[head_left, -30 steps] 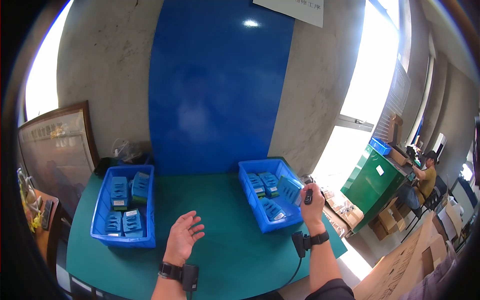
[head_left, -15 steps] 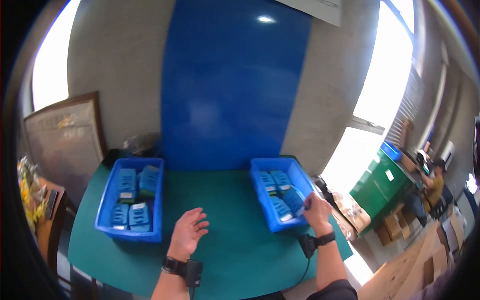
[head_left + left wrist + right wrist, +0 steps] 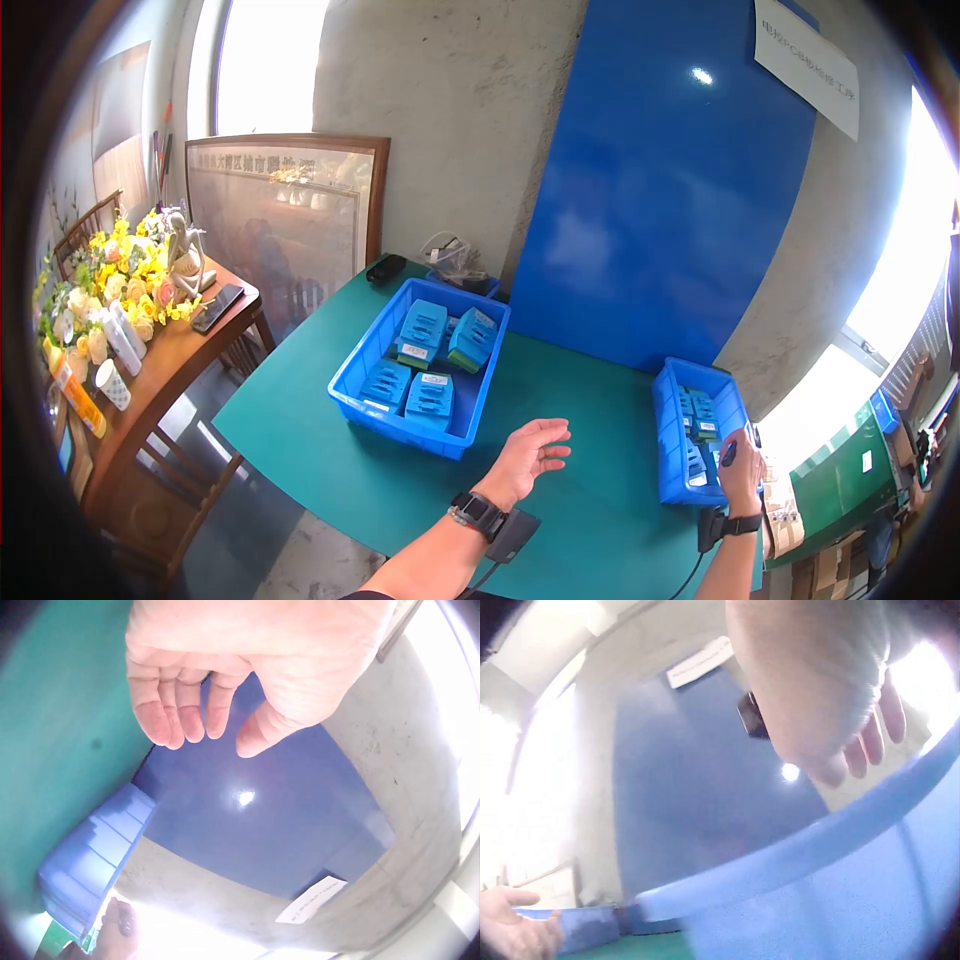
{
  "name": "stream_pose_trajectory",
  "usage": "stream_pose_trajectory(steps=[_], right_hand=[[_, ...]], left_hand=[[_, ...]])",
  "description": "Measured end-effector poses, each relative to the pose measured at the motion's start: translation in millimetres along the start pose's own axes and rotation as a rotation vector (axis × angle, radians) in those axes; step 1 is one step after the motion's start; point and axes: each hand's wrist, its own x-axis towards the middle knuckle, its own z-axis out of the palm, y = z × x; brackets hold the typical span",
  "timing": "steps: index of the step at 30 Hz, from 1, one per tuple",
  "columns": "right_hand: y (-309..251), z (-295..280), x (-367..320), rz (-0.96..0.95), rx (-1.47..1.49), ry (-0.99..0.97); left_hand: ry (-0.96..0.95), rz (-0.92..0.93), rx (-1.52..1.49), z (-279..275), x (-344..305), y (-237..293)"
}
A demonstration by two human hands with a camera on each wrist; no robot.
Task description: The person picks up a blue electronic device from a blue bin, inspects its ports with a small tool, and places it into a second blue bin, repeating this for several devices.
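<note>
My left hand (image 3: 523, 463) hovers over the green table, fingers loosely bent and empty, just right of the near-left blue plastic bin (image 3: 372, 425). Inside that bin lie several blue slotted blocks (image 3: 429, 402) with white labels, some showing green undersides. At the other blue bin (image 3: 683, 488), my right hand (image 3: 741, 472) is above the right rim. Its fingers (image 3: 872, 739) hang down fairly straight in the right wrist view. A small dark object (image 3: 728, 453) sits on its thumb side. More blue slotted blocks (image 3: 703, 412) lie in this bin, partly hidden by the hand.
Both bins stand on the green table (image 3: 590, 420). Behind it are a blue panel (image 3: 660, 200) and a wall. A wooden side table (image 3: 165, 395) with flowers (image 3: 120, 275) and a phone (image 3: 217, 308) stands left. Cardboard boxes (image 3: 835, 575) lie right.
The head view has swung left. My right hand held a blue slotted block over the right bin; it now lets that block lie in the bin. My left hand keeps its loosely bent pose.
</note>
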Motion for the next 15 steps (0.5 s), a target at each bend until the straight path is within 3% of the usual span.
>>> stream_pose_trajectory(steps=[2,4,5,8,13,15], right_hand=[[-44.3,-14.9,-5.9,0.024,0.140,0.184],[-82.5,-10.5,-15.4,-0.054,0.574,0.241],[-109.3,-12.3,-22.1,-0.138,0.602,0.272],[-176.2,19.6,-51.6,0.069,1.226,0.082],[-206.9,50.6,-88.8,-0.243,1.175,0.011],[-206.2,50.3,-90.1,-0.265,1.169,-0.010]], left_hand=[[-0.007,0.004,0.009,2.2,0.4,0.3],[-0.011,0.010,0.028,4.7,-3.1,1.5],[-0.008,0.016,0.044,5.1,-4.7,2.8],[-0.018,0.033,0.067,12.7,-11.9,8.8],[-0.106,0.151,0.240,38.5,-38.1,60.8],[-0.062,0.317,0.392,51.3,-51.6,102.4]])
